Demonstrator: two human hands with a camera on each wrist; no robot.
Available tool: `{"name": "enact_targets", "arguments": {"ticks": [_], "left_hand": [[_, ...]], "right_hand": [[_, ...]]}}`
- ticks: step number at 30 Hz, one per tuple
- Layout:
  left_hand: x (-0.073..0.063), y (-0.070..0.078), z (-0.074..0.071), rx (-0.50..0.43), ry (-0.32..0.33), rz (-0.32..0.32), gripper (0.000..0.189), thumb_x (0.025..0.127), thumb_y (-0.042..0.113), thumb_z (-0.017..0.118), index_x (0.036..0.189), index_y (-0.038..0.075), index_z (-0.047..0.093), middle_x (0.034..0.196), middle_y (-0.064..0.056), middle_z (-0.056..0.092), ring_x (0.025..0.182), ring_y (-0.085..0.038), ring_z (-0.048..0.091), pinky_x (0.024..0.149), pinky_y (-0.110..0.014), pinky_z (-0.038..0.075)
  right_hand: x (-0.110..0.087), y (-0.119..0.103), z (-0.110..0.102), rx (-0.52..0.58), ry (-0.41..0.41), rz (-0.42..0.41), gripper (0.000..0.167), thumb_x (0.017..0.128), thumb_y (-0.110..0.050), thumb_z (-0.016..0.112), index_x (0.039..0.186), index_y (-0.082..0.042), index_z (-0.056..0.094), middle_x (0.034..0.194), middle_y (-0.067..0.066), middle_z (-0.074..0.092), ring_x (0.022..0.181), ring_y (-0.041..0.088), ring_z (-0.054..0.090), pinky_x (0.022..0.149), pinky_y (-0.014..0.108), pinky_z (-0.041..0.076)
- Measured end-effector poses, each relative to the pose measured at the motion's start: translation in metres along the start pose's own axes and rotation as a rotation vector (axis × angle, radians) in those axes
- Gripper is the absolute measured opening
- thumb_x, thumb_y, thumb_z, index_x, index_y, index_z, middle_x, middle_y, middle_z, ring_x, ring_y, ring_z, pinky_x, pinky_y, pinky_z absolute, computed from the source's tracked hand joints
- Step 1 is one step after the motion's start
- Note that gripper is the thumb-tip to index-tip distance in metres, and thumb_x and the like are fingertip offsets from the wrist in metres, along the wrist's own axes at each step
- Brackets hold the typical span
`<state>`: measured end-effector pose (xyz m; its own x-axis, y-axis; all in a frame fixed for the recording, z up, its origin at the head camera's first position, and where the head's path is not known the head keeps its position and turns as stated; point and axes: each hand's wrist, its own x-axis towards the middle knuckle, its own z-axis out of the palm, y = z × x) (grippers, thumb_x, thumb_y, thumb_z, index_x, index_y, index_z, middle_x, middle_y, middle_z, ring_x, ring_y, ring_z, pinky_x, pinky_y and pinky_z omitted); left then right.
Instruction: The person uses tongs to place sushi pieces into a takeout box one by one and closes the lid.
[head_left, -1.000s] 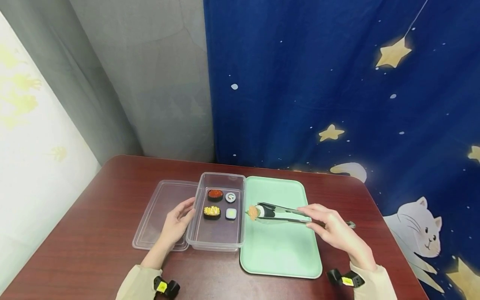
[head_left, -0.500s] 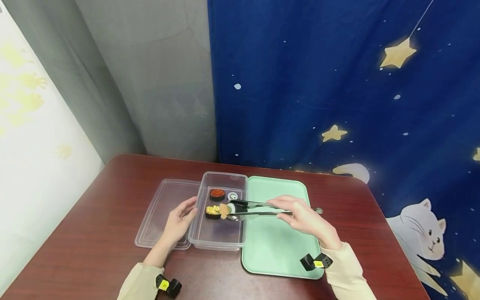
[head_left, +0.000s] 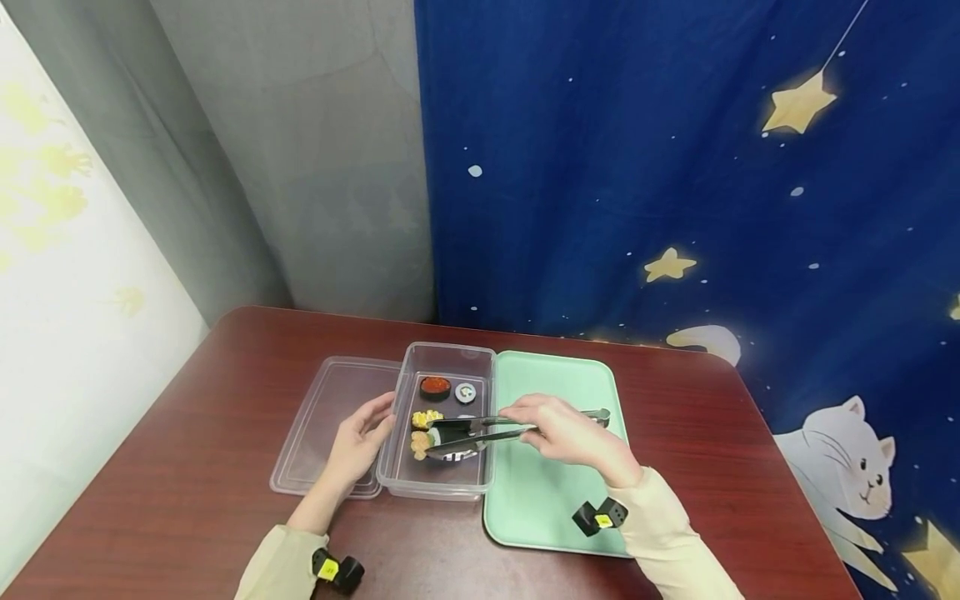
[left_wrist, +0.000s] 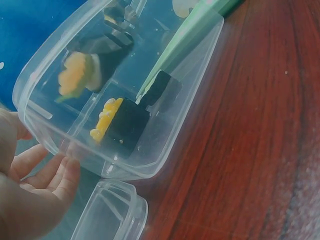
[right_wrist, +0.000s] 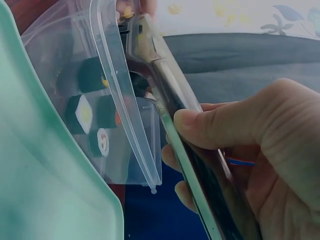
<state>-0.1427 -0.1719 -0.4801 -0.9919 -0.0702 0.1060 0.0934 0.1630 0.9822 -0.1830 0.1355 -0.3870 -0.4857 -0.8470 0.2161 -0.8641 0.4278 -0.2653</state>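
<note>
My right hand grips metal tongs between thumb and fingers. Their tips pinch a seaweed-wrapped sushi piece with an orange topping, held inside the clear plastic container. In the head view that piece overlaps the front of the corn-topped sushi. Behind sit a red-roe sushi and a small round roll. The tongs mostly cover a pale square roll in the head view. At the container's left wall rests my left hand, its fingers touching the outside.
A mint-green tray stands right up against the container's right side. The clear lid lies on the dark red table to the left, partly under the left hand. Curtains hang behind the table.
My right hand has carried the sushi in the tongs leftward, from over the tray into the container, then slightly nearer to me. The left hand has stayed at the wall.
</note>
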Motion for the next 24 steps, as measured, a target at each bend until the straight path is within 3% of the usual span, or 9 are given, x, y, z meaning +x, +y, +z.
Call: {"name": "enact_targets", "arguments": {"ticks": [10,24], "left_hand": [[0.000,-0.001,0.000,-0.013,0.001,0.023,0.041,0.090,-0.001,0.057,0.130,-0.007,0.050,0.129,-0.026,0.052,0.117,-0.038,0.050,0.085,-0.011,0.043],[0.000,-0.001,-0.001,0.003,-0.008,0.023,0.040,0.091,0.001,0.057,0.130,-0.006,0.049,0.128,-0.027,0.052,0.118,-0.038,0.049,0.086,-0.009,0.042]], "right_hand": [[0.015,-0.013,0.004,-0.084,-0.134,0.034,0.038,0.076,0.005,0.065,0.113,-0.002,0.067,0.099,0.004,0.066,0.093,0.017,0.061,0.081,0.029,0.050],[0.033,-0.027,0.006,-0.153,-0.211,0.044,0.037,0.072,0.007,0.065,0.106,-0.005,0.069,0.088,0.003,0.065,0.081,0.015,0.062,0.068,0.024,0.051]]}}
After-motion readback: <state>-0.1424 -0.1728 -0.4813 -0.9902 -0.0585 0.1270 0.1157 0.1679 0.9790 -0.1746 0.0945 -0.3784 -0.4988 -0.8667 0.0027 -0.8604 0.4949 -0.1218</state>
